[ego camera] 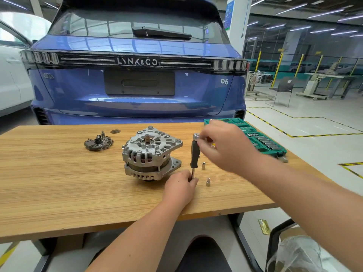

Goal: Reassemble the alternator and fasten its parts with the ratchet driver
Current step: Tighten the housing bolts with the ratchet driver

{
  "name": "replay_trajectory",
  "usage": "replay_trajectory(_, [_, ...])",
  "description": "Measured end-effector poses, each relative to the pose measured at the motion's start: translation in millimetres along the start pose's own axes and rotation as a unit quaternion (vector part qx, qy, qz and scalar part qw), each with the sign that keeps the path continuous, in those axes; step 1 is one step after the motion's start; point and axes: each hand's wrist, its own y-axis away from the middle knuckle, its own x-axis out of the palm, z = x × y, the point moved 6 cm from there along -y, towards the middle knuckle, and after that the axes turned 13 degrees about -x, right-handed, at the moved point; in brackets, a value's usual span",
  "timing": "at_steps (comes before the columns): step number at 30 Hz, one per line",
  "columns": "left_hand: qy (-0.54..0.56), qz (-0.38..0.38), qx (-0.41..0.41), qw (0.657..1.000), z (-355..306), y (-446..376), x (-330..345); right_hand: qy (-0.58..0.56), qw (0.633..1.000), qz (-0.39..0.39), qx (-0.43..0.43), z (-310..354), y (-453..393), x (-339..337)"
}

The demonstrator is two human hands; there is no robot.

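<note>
Holding ratchet driver upright: left grip curled round its lower shaft, right grip pinching its head; alternator just left on tabletop.

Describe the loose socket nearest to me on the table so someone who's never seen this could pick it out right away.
Start at the silver alternator mid-table, then go right, past the left hand gripping the driver's shaft. Two small silver sockets stand upright there. The one you want is nearer the table's front edge; the other socket stands farther back.
</note>
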Motion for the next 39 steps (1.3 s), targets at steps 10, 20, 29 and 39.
replay_trajectory(10, [0.009,-0.003,-0.008,1.000,-1,3,-5,-0.515,0.717,-0.211,0.420,-39,48,107])
replay_trajectory(20, [-0.015,0.015,0.026,0.999,-5,10,-5,-0.584,0.638,-0.292,0.408,-55,13,120])
replay_trajectory(29, [-0.036,-0.289,0.304,0.907,-4,38,-143,-0.659,0.580,-0.279,0.390,-48,-41,83])
replay_trajectory(39, [-0.200,-0.177,0.226,0.937,27,1,-139,-0.709,0.587,-0.247,0.304,-15,-127,36])
